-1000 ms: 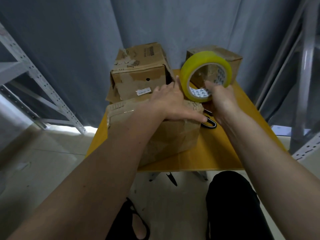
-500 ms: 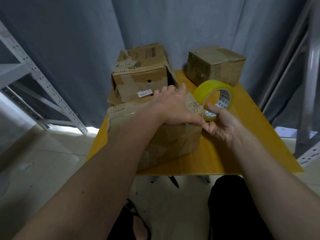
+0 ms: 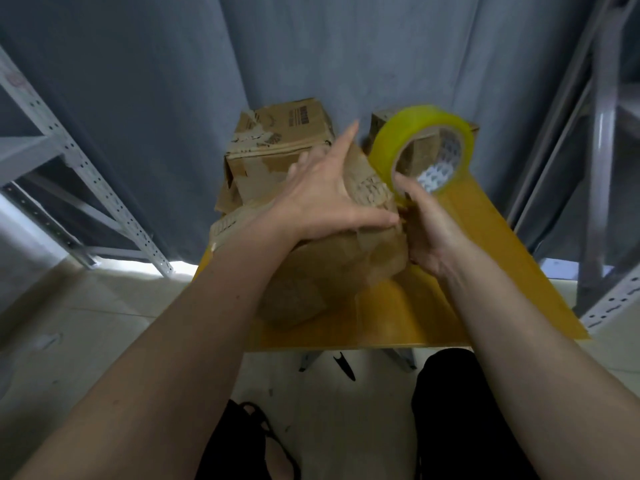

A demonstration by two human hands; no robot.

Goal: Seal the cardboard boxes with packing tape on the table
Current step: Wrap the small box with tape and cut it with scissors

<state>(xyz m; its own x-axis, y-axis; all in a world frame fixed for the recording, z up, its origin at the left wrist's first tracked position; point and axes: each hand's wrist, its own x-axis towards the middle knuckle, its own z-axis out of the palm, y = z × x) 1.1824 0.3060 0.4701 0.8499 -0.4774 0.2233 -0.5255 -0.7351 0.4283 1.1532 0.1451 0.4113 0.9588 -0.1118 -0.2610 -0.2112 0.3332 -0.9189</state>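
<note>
on the yellow table point(image 3: 491, 271) right in front of me sits the nearest cardboard box point(image 3: 332, 271), seen from my head camera looking forward and down. it is brown, worn and creased, with torn paper patches and a rough, ragged strip along its top left edge; it is slightly blurred. my left hand point(image 3: 329, 199) lies flat on top of this box, fingers straight and spread, thumb stretched toward the right edge, pressing the top down.

my right hand point(image 3: 429, 233) is at the box's right side, just beside my left thumb. its fingers curl up into the hole of a roll of packing tape point(image 3: 426, 147), gripping it by the inner rim. the roll is wide, glossy yellow, with a cardboard core printed in a white and dark pattern. it stands upright on edge, raised above the table, near the top right corner of the box. whether a strip of tape runs from the roll to the box, i cannot tell.

behind the near box is a second cardboard box point(image 3: 280, 140), taller, with dark printing on top and peeled tape scraps. a third small box point(image 3: 379, 124) at the back right is mostly hidden by the roll.

a grey curtain point(image 3: 311, 46) hangs behind the table. a grey metal shelf frame point(image 3: 86, 181) stands on the left.
</note>
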